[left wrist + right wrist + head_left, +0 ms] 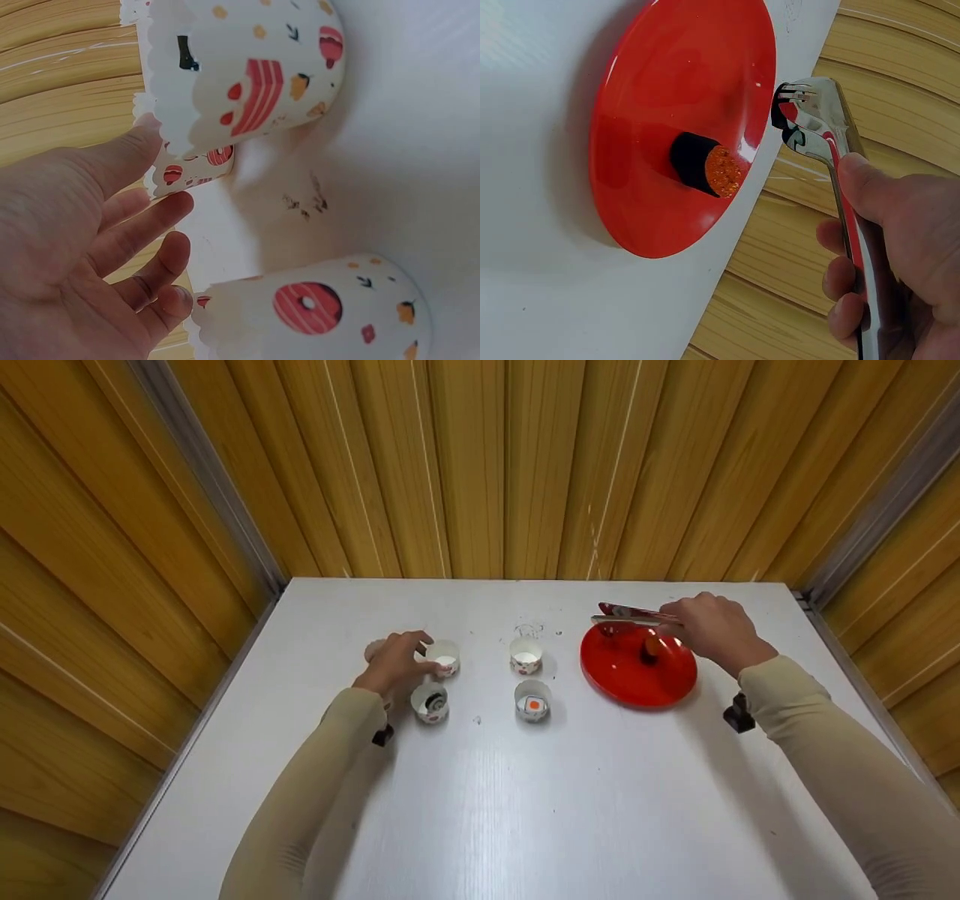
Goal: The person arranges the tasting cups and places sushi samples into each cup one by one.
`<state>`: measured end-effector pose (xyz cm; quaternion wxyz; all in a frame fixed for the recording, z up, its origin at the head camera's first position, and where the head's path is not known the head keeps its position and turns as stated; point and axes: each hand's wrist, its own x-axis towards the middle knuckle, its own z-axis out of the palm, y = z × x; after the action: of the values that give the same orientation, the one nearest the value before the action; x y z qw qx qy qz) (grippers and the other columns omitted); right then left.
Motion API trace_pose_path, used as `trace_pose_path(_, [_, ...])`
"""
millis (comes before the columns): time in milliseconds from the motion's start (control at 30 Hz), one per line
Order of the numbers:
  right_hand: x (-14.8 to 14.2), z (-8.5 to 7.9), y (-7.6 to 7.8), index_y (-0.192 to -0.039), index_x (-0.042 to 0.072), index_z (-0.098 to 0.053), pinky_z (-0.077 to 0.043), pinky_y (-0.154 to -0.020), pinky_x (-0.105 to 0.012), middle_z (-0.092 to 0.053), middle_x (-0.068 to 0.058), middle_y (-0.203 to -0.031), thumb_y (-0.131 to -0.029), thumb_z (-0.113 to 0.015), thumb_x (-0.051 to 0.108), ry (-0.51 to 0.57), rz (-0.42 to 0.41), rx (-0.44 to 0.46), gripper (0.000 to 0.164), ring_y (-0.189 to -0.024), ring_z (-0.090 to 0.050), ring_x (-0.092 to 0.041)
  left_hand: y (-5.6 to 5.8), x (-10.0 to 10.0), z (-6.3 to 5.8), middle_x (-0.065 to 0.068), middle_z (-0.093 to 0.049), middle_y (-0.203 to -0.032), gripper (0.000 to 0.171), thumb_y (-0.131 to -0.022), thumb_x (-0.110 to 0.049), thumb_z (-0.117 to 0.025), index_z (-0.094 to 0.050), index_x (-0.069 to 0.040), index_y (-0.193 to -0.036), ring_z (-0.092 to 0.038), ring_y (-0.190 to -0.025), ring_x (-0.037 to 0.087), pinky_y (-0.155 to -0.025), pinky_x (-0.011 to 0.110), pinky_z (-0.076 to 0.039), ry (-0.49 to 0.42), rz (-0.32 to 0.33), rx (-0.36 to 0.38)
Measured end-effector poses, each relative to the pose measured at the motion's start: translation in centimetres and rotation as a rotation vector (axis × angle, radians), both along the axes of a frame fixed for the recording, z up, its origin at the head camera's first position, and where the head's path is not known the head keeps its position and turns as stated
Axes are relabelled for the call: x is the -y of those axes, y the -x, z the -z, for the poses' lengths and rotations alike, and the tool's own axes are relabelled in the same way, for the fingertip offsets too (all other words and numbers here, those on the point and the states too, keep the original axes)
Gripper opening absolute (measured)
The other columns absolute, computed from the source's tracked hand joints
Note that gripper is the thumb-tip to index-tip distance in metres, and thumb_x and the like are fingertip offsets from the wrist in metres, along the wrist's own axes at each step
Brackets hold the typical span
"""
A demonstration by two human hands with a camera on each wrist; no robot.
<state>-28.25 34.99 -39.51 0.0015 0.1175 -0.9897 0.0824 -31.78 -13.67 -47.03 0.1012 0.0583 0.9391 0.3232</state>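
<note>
My left hand (397, 660) is at the back paper cup (448, 666), thumb on its near side and fingers on its left. In the left wrist view the same patterned cup (196, 166) shows between thumb and index fingertip. My right hand (712, 628) grips shiny metal tongs (637, 615) above the far edge of a red plate (622, 682). Whether the dark patch at the tongs' tips is a held piece or a reflection, I cannot tell. A black-wrapped roll with an orange end (724, 172) rests on the plate.
In front of my left hand, one cup (430, 712) holds a dark round piece. Another cup (532, 712) contains a white piece with an orange centre; behind it stands a further cup (526, 664). More cups lie partly hidden by my left hand. Wood-patterned walls (480, 472) enclose the white table (495, 810).
</note>
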Motion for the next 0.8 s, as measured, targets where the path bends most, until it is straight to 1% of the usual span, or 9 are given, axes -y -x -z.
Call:
trace_pose_path(67, [0.3,-0.3,0.1,-0.126,0.003,-0.072,-0.053,-0.061,-0.040,-0.075,-0.018,-0.100,-0.094,-0.077,0.017,-0.011,-0.013,-0.016,0.035,-0.076,-0.061,-0.028,0.2,0.1,0.1,0.010,-0.064,-0.127,0.058,-0.088,-0.033,-0.083,-0.061,-0.011,-0.137,-0.050,-0.125,0.031,-0.110,0.057,-0.032,0.017,0.027,-0.020])
trace_pose_path(167, [0.9,-0.8,0.3,-0.125,0.003,-0.072,-0.055,-0.063,-0.042,-0.076,-0.017,-0.100,-0.093,-0.077,0.015,-0.017,-0.037,-0.047,0.035,-0.078,-0.064,-0.029,0.4,0.2,0.1,0.012,-0.066,-0.125,0.056,-0.089,-0.032,-0.083,-0.062,-0.009,-0.136,-0.052,-0.122,0.032,-0.105,0.054,-0.038,0.046,0.071,-0.048])
trace_pose_path(267, [1.4,-1.2,0.3,-0.125,0.003,-0.073,-0.057,-0.066,-0.045,-0.076,-0.017,-0.101,-0.093,-0.078,0.015,0.001,-0.055,-0.064,0.035,-0.080,-0.067,-0.030,0.5,0.1,0.0,0.013,-0.066,-0.125,0.057,-0.088,-0.032,-0.083,-0.063,-0.008,-0.136,-0.052,-0.120,0.032,-0.105,0.055,-0.038,0.058,0.080,-0.053])
trace_pose_path(467, [2.9,-1.7,0.4,-0.124,0.006,-0.074,-0.057,-0.068,-0.045,-0.076,-0.015,-0.101,-0.092,-0.079,0.016,0.014,-0.083,-0.094,0.034,-0.080,-0.067,-0.028,0.3,-0.1,-0.1,0.011,-0.064,-0.125,0.060,-0.086,-0.035,-0.085,-0.062,-0.010,-0.136,-0.051,-0.121,0.031,-0.108,0.058,-0.033,0.037,0.049,-0.032])
trace_pose_path(600, [4.0,-1.9,0.4,-0.127,0.008,-0.073,-0.059,-0.073,-0.047,-0.076,-0.014,-0.104,-0.092,-0.079,0.016,0.036,-0.089,-0.084,0.036,-0.087,-0.068,-0.030,0.1,-0.2,-0.1,0.010,-0.063,-0.125,0.062,-0.086,-0.035,-0.085,-0.061,-0.010,-0.138,-0.050,-0.121,0.030,-0.109,0.060,-0.028,0.026,0.029,-0.021])
trace_pose_path(700, [4.9,-2.1,0.6,-0.130,0.009,-0.071,-0.059,-0.078,-0.051,-0.076,-0.015,-0.109,-0.092,-0.079,0.018,0.044,-0.099,-0.075,0.039,-0.095,-0.069,-0.034,0.2,-0.2,-0.1,0.009,-0.063,-0.126,0.061,-0.087,-0.034,-0.085,-0.061,-0.011,-0.138,-0.049,-0.121,0.030,-0.110,0.061,-0.027,0.023,0.024,-0.021])
trace_pose_path(800, [5.9,-2.3,0.8,-0.131,0.010,-0.071,-0.059,-0.078,-0.050,-0.076,-0.015,-0.110,-0.093,-0.078,0.019,0.039,-0.116,-0.078,0.041,-0.097,-0.069,-0.035,0.2,-0.2,0.0,0.009,-0.063,-0.126,0.060,-0.087,-0.033,-0.084,-0.061,-0.011,-0.138,-0.050,-0.122,0.030,-0.110,0.060,-0.028,0.026,0.028,-0.024])
